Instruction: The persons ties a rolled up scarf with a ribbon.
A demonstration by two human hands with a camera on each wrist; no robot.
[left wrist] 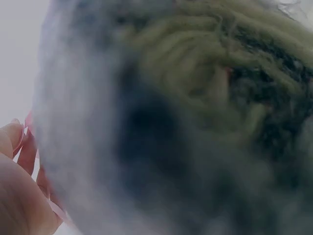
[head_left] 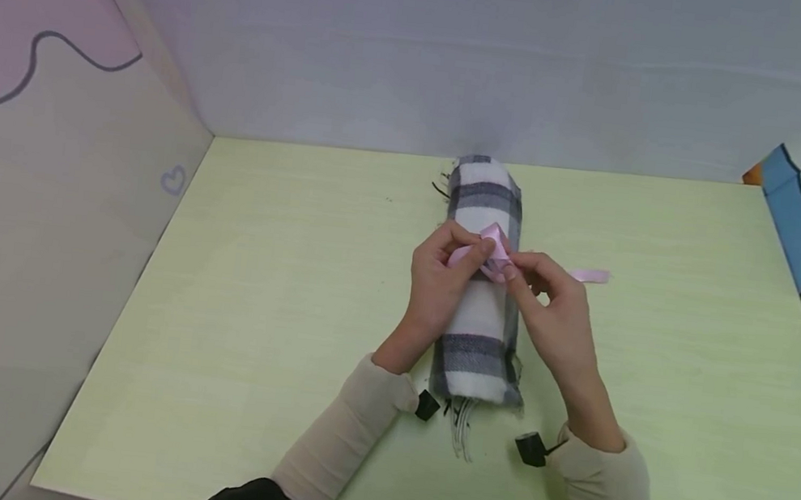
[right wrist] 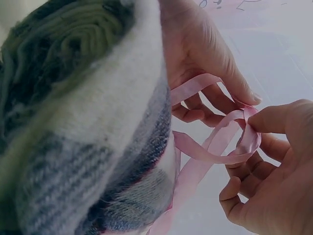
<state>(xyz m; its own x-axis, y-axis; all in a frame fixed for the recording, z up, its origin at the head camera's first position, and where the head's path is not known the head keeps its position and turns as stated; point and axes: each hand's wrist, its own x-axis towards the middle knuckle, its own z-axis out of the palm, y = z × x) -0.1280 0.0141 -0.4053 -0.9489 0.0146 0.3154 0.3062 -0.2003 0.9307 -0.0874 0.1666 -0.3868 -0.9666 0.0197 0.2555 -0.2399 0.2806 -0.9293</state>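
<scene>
A rolled plaid scarf (head_left: 472, 355), grey and white with fringe at its near end, lies lengthwise on the table. Pink ribbon (head_left: 495, 244) passes around its middle and forms loops above it. My left hand (head_left: 439, 274) pinches the ribbon between thumb and fingers on the left side of the roll. From the right, my right hand (head_left: 552, 299) pinches the same ribbon close to the left fingertips. In the right wrist view the ribbon (right wrist: 210, 152) loops between both hands beside the roll. The scarf's coiled end (left wrist: 195, 73) fills most of the left wrist view, blurred.
A loose ribbon tail (head_left: 591, 276) extends right of the right hand on the pale green table (head_left: 279, 286). Dark and light fringe strands (head_left: 460, 427) trail from the roll's near end. A grey wall (head_left: 463, 69) stands behind the table, with a white panel (head_left: 42, 245) at left.
</scene>
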